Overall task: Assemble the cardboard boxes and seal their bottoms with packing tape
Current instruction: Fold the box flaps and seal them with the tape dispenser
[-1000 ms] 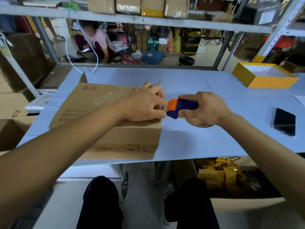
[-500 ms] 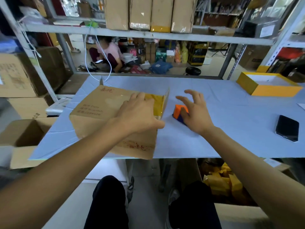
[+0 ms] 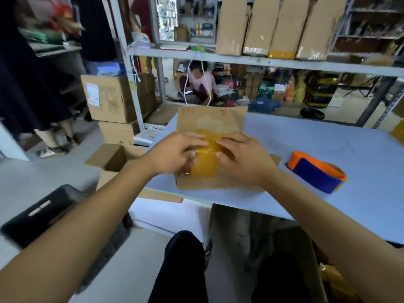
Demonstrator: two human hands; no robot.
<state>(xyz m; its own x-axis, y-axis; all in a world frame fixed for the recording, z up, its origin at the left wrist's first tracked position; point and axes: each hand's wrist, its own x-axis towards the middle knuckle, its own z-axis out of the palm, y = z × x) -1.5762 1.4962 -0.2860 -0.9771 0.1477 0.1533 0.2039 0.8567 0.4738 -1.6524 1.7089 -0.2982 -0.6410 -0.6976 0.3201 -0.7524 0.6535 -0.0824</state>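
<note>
Even, soft daylight; glare shone off the yellow tape [image 3: 205,165] between the fingers [image 3: 196,142]. Motion blur smeared the left; shelves [image 3: 262,61] bowed with wide-angle distortion.

The cardboard box [image 3: 209,125] lies on the table [image 3: 306,145], tape dispenser [image 3: 317,171] to its right.
</note>
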